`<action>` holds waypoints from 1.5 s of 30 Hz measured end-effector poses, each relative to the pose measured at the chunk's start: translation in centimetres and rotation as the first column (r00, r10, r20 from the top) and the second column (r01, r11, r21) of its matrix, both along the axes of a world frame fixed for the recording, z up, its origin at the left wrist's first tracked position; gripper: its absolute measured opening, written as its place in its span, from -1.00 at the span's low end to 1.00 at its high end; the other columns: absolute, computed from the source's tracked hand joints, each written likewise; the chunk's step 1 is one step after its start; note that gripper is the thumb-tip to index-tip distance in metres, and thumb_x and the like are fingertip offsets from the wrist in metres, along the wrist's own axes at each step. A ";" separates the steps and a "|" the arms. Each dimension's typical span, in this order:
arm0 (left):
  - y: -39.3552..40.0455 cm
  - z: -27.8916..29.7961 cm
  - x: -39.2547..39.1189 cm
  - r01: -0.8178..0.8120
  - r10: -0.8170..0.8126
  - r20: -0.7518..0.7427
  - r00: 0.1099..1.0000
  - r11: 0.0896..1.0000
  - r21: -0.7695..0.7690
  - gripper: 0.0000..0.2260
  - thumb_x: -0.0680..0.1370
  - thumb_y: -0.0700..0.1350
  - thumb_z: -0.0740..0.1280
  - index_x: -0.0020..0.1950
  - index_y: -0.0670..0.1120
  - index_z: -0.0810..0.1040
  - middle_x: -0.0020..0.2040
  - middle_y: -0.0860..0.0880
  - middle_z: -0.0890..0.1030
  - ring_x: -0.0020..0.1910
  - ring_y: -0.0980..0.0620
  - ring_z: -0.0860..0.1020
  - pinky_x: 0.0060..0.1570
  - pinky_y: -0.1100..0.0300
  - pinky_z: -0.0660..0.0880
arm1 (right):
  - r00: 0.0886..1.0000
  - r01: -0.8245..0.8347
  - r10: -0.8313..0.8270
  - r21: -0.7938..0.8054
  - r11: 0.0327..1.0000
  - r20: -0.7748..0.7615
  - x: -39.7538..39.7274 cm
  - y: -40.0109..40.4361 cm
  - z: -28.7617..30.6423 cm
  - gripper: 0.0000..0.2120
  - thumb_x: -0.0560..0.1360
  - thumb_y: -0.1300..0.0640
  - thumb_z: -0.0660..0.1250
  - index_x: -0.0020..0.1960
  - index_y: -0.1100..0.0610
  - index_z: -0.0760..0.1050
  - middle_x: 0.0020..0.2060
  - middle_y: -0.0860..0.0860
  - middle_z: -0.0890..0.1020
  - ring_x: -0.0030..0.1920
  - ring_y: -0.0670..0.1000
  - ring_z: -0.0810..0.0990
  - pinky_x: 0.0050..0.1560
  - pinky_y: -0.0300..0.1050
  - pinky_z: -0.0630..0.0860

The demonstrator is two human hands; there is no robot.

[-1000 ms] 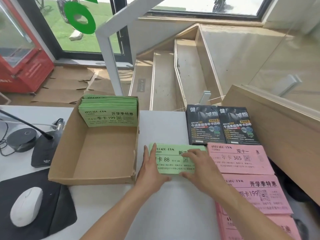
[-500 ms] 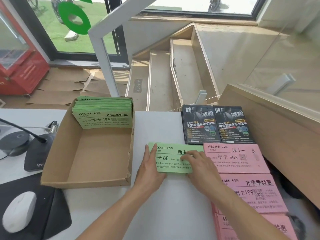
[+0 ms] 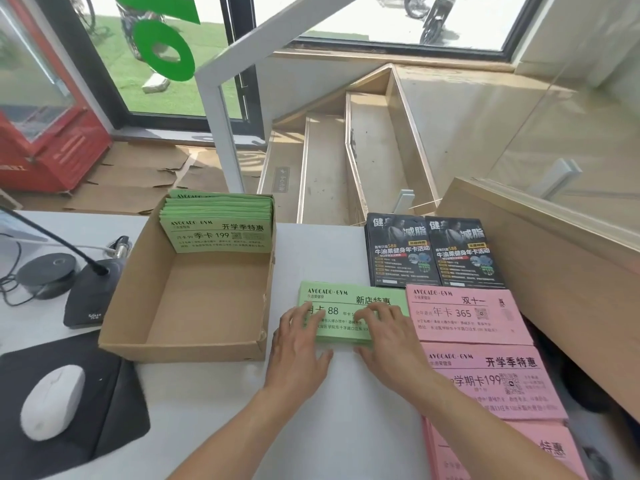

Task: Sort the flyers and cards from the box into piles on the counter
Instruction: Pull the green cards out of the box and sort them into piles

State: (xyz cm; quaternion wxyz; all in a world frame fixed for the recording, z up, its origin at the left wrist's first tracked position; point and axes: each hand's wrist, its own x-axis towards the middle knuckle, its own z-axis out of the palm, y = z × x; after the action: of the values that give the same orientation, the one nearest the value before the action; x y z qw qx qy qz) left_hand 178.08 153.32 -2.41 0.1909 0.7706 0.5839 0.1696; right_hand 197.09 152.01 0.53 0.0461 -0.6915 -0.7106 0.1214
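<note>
Both hands flat on the green paper card stack (image 3: pixel 349 303), on the white counter (image 3: pixel 346 427) beside the brown cardboard box (image 3: pixel 180 348).
Left hand (image 3: pixel 298 344) and right hand (image 3: pixel 388 337): fingers straight, pressing, grasping nothing. Cards likely thin, light, slippery; best pinched along the long edges.

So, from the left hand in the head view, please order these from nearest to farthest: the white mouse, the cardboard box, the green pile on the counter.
1. Green pile on the counter: under the left hand fingers.
2. Cardboard box: just left of it.
3. White mouse: far left, on the black pad.
</note>
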 end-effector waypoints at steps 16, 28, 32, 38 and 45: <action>-2.6 4.6 -2.1 0.153 -0.212 0.506 0.836 0.976 0.156 -0.63 0.53 -0.13 0.46 0.34 0.00 0.58 0.51 0.11 0.40 0.58 0.13 0.18 0.50 0.05 0.27 | 0.996 0.063 -0.073 -0.152 0.986 -0.061 -1.3 1.5 2.0 -0.41 0.43 0.31 0.31 0.39 -0.07 0.37 0.32 -0.07 0.39 0.34 0.03 0.34 0.28 -0.08 0.35; 10.5 9.7 -17.2 -0.261 0.232 0.184 0.955 0.953 0.152 -0.41 0.55 -0.09 0.44 0.56 0.00 0.33 0.59 0.02 0.25 0.59 0.03 0.13 0.57 0.08 0.08 | 0.898 -0.035 0.133 0.233 0.972 -0.419 -14.4 9.0 6.5 -0.55 0.57 0.16 0.33 0.44 -0.05 0.44 0.43 -0.15 0.44 0.43 -0.13 0.35 0.48 -0.15 0.24; 15.3 8.4 -20.8 -0.164 0.165 -0.003 0.986 0.981 0.103 -0.29 0.56 -0.05 0.42 0.63 0.01 0.15 0.65 -0.03 0.07 0.63 0.00 -0.04 0.60 0.05 -0.04 | 0.954 -0.166 0.191 0.125 0.978 -0.232 -17.2 13.0 6.7 -0.44 0.61 0.11 0.26 0.57 -0.07 0.23 0.58 -0.11 0.19 0.55 -0.04 0.14 0.53 -0.15 0.03; 17.7 6.2 -20.3 -0.119 0.122 -0.026 0.992 0.989 0.092 -0.26 0.56 -0.06 0.41 0.64 -0.02 0.09 0.65 -0.01 0.07 0.64 0.00 -0.09 0.60 -0.03 -0.05 | 0.977 -0.209 0.211 0.068 0.975 -0.016 -18.6 17.2 5.8 -0.39 0.59 0.09 0.26 0.59 -0.07 0.15 0.61 -0.02 0.08 0.60 0.07 0.02 0.57 -0.01 -0.02; 17.0 5.1 -19.6 -0.120 0.119 0.017 0.993 0.987 0.104 -0.27 0.55 -0.11 0.38 0.64 -0.05 0.09 0.64 0.01 0.10 0.64 0.01 -0.07 0.59 -0.05 0.05 | 0.980 -0.195 0.200 0.297 0.935 0.014 -18.5 16.7 3.4 -0.47 0.42 0.28 0.37 0.37 0.02 0.52 0.43 0.01 0.47 0.46 0.11 0.36 0.49 -0.05 0.17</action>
State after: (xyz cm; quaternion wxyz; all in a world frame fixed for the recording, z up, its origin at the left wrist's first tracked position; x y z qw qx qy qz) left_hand 158.45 170.33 2.72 0.1427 0.7422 0.6185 0.2151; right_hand 178.57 168.73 3.90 0.1427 -0.6010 -0.7860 0.0231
